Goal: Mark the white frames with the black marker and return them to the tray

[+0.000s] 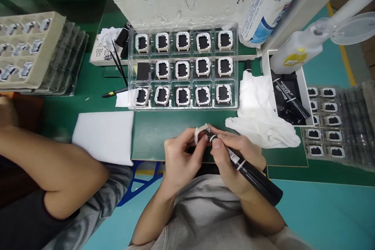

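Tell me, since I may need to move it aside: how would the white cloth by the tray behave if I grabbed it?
The white cloth lies crumpled in soft folds, so it is probably floppy and would sag from wherever it is pinched. It looks thin, so likely light. One edge lies against the white box, so pulling it may drag along that side.

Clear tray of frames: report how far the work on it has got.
Looks done, as far as can be told: fourteen pockets of the clear tray hold white frames; whether each is marked cannot be seen. In hand: the left hand holds one white frame while the right hand puts a black marker tip to it. Left: the empty pocket, middle row, left end.
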A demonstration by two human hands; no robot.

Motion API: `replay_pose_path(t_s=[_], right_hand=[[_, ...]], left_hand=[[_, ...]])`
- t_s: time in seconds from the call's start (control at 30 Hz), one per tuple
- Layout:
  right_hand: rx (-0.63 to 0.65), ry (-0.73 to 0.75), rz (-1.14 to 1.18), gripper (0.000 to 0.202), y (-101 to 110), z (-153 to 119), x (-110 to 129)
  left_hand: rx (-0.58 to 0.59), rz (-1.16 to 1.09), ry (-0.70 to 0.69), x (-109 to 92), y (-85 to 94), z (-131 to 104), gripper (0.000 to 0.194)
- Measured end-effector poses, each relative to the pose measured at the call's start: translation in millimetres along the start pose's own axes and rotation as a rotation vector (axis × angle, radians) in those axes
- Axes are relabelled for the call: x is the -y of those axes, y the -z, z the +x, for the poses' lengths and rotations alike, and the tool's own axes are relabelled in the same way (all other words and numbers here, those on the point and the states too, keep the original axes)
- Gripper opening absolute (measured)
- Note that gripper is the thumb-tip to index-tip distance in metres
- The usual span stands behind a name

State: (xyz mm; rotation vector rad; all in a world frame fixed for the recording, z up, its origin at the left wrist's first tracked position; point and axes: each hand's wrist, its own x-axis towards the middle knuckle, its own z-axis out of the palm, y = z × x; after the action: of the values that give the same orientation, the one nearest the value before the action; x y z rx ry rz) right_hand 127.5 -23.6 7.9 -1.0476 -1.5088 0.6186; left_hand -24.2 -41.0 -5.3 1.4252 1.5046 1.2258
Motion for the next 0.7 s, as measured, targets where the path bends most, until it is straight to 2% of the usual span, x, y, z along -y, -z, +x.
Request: replay_pose_path(t_s=[0.2,0.3,0.47,0.7], right_hand=[[-0.009,-0.002,0.081,0.015,0,-4,-4],[-0.056,-0.025,0.130,0.016,-2,-7,-5],[-0.037,-0.040,0.113,0.020,-3,-6,-2],[-0.053,0.042,0.143,0.028,-4,-2,-2]], left_hand=[[0.014,-0.115,0.062,-4,0.6,6,0.005],[0.043,-0.238,0.142,-7,2.3,10,0.005],[0.083,-0.415,0.278,-12,6.4,15,0.007],[0.112,-0.539,0.369,-12,11.4,19,0.005]])
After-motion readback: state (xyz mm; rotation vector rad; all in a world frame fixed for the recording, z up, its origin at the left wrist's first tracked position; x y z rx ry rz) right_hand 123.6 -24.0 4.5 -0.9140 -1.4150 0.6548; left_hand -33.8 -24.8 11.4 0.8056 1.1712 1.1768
